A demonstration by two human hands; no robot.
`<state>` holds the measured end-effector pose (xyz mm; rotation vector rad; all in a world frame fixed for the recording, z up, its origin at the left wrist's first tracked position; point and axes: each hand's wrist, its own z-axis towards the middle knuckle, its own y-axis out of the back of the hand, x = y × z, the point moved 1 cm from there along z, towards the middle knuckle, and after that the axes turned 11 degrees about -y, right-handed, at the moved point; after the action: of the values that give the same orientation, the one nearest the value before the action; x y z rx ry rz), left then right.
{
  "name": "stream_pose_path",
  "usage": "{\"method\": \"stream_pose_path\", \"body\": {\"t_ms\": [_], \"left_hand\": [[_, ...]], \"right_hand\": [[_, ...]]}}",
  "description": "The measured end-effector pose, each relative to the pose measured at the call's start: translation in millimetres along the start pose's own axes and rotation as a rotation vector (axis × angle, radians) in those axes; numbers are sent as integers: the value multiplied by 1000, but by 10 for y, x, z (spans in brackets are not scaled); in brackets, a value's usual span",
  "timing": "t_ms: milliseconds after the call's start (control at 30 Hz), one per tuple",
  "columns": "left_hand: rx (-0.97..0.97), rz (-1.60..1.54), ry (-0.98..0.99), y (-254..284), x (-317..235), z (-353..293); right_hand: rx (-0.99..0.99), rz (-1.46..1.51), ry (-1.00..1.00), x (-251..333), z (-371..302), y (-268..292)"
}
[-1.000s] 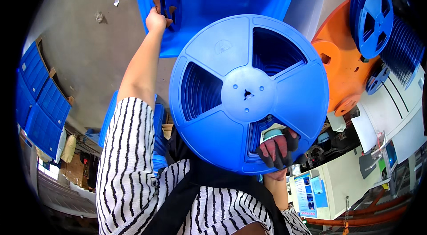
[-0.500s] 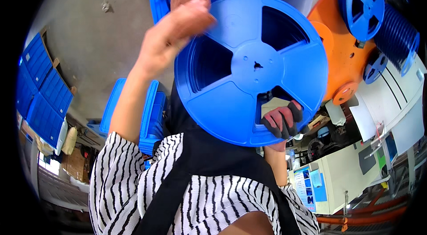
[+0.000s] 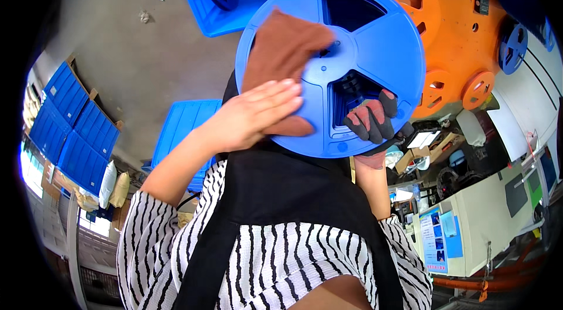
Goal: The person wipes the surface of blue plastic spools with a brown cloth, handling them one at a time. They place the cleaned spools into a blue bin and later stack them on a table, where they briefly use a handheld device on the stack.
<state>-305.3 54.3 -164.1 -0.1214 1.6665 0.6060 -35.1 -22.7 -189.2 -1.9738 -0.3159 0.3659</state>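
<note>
grey floor (image 3: 141, 58) spreads left of the blue plastic reel (image 3: 387, 55); the gloved right hand (image 3: 374, 121), fingers curled through its lower opening, grips it; the left hand (image 3: 249, 116), fingers extended, lies on a brown cloth (image 3: 281, 46) across its face.

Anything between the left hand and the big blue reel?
Yes: the brown cloth lies between the left hand and the blue reel, over its face's left side. The gloved right hand grips it with nothing else visible between.
</note>
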Motion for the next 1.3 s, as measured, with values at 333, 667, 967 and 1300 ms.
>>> {"method": "stream_pose_path", "body": {"t_ms": [333,667,967,1300], "left_hand": [[0,608,-16,-41,6,-483],[-12,696,-32,74,16,-546],[-59,590,21,237,422,-1061],[-964,-973,527,502,816,-1779]], "right_hand": [[218,-132,-9,85,-144,133],[80,11,-23,2,-13,248],[125,107,-74,-408,653,52],[-556,-345,15,-830,736,-121]]}}
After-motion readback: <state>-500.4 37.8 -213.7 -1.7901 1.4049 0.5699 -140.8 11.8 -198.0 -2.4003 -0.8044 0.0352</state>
